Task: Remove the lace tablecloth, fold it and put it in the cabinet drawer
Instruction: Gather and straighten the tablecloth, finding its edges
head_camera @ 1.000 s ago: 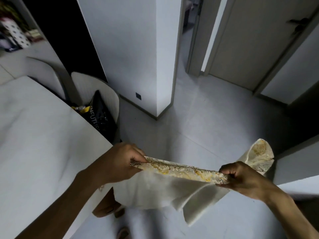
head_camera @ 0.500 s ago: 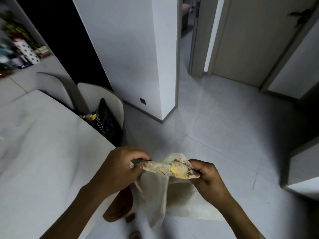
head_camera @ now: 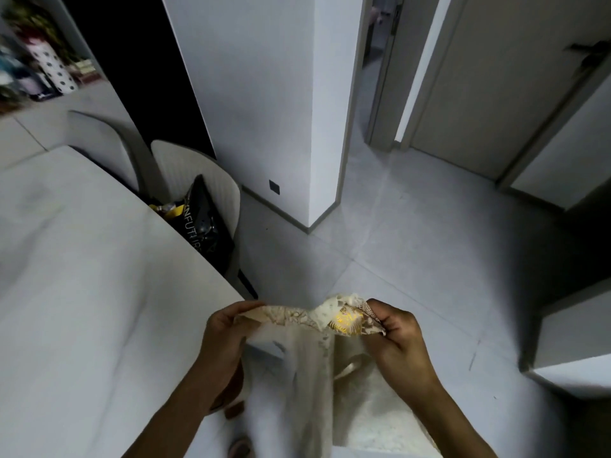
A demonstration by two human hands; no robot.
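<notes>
Left hand (head_camera: 222, 338) and right hand (head_camera: 398, 337), fingers pinched shut, hold the lace tablecloth (head_camera: 297, 368) hanging beside the white table (head_camera: 82, 292).

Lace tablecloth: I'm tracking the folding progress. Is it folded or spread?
Partly folded: the lace tablecloth hangs doubled and bunched between the left hand and right hand, off the table.

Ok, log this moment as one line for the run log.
stage: folding | tablecloth: off table, hanging | left hand: gripping top edge | right hand: gripping top edge | drawer: not in view
</notes>
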